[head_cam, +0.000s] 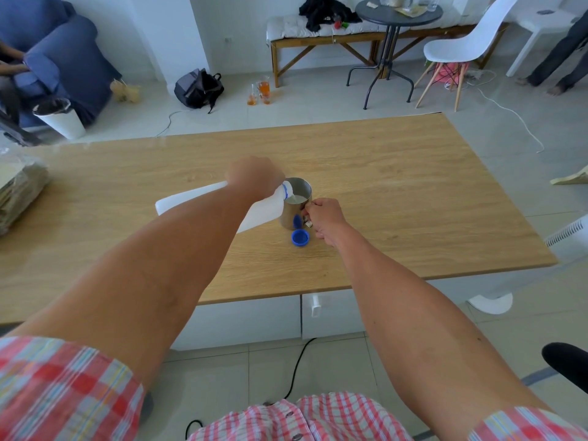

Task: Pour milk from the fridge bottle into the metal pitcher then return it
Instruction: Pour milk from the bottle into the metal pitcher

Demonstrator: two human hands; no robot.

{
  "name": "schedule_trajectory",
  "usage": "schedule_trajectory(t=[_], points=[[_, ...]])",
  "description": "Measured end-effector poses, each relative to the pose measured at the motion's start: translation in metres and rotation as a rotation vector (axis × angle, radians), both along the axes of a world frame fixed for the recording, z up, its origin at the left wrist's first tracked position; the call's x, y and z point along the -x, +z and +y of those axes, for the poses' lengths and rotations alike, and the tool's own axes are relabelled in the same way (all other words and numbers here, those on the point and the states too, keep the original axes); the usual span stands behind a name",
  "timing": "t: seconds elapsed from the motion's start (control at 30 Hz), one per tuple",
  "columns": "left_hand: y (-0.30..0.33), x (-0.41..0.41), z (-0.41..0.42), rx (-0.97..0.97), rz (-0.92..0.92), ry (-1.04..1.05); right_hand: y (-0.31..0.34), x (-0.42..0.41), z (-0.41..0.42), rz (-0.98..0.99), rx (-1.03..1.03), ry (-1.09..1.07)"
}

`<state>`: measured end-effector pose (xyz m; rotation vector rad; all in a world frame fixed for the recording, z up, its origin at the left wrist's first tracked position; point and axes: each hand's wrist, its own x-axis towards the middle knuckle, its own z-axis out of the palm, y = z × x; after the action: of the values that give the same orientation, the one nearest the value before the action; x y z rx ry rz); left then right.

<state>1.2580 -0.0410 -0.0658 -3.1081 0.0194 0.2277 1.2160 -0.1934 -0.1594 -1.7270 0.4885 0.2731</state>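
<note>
A white plastic milk bottle [191,198] lies tipped almost flat over the wooden table [397,186], its mouth at the rim of the metal pitcher [300,189]. My left hand [254,176] grips the bottle near its neck. Milk runs from the mouth into the pitcher, which holds white milk. My right hand [323,219] is closed on the pitcher's handle on its right side. The bottle's blue cap [300,238] lies on the table just in front of the pitcher, beside my right hand.
A stack of papers [19,192] sits at the table's left edge. Beyond the table are a white bin [62,117], a black backpack [197,87], a bench [334,36], a round black table [397,14] and a white chair [458,49]. A person's legs [560,52] stand far right.
</note>
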Motion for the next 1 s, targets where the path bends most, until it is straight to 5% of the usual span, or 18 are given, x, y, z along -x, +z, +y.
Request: schedule_trajectory(t=[1.0], points=[[0.0018,0.0,-0.0002,0.0,0.0,0.0,-0.0019,-0.0018,-0.0006,-0.002,0.005,0.005]])
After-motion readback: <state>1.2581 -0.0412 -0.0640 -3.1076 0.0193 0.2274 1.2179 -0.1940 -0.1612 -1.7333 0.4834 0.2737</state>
